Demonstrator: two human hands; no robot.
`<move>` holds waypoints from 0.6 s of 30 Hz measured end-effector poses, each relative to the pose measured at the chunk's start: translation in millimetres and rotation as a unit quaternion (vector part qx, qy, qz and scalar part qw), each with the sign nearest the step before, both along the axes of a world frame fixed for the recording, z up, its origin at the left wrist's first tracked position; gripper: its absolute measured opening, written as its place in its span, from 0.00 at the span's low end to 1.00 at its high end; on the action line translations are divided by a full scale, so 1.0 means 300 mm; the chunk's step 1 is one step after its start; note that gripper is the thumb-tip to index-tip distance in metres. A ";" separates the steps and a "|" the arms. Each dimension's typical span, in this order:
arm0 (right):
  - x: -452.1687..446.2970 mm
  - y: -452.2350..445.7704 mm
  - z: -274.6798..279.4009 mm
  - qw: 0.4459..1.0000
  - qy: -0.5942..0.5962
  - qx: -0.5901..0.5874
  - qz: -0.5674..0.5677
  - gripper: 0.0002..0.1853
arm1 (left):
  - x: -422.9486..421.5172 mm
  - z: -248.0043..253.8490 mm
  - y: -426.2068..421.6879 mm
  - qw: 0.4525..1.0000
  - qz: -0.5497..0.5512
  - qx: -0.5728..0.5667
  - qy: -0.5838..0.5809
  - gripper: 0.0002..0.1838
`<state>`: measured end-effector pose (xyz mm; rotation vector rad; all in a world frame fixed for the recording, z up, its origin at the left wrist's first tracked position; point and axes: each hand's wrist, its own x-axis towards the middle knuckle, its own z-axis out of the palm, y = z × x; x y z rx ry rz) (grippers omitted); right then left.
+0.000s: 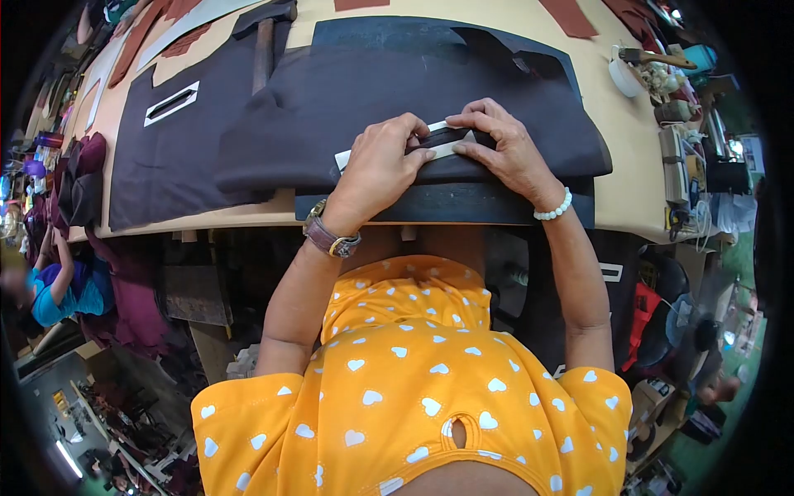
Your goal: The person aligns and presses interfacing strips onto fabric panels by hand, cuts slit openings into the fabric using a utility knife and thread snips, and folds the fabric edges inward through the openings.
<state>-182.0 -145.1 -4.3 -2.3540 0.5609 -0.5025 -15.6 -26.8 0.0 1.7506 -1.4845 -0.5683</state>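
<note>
A large dark leather-like panel (331, 91) lies over a black board (463, 202) on the table. On the panel is a white-edged strip (444, 150) with a dark slot along its middle. My left hand (376, 161), with a watch on its wrist, pinches the strip's left part between thumb and fingers. My right hand (506, 147), wearing a pale bead bracelet, pinches its right end. Both hands' fingertips press close to the slot. A second dark panel (157, 169) to the left bears a similar white-framed slot (171, 103).
A hammer (263, 54) rests on the panels at the upper left. Reddish-brown pieces (568, 18) lie at the table's far side. On the right stand a white bowl (626, 76) and a wooden-handled brush (662, 58). A person in blue (78, 285) is at the far left.
</note>
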 end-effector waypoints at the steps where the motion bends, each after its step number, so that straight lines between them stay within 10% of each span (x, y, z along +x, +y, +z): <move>1: 0.001 0.000 -0.001 1.000 0.001 -0.007 0.000 0.15 | 0.005 0.000 0.007 1.000 -0.002 -0.003 -0.002 0.10; 12: -0.006 -0.078 0.027 0.999 0.013 0.053 -0.003 0.07 | 0.020 -0.056 0.051 0.992 -0.004 -0.107 -0.068 0.07; 18: 0.086 -0.033 -0.054 0.967 0.027 -0.252 0.001 0.26 | 0.015 -0.051 0.060 0.988 -0.011 -0.103 -0.113 0.07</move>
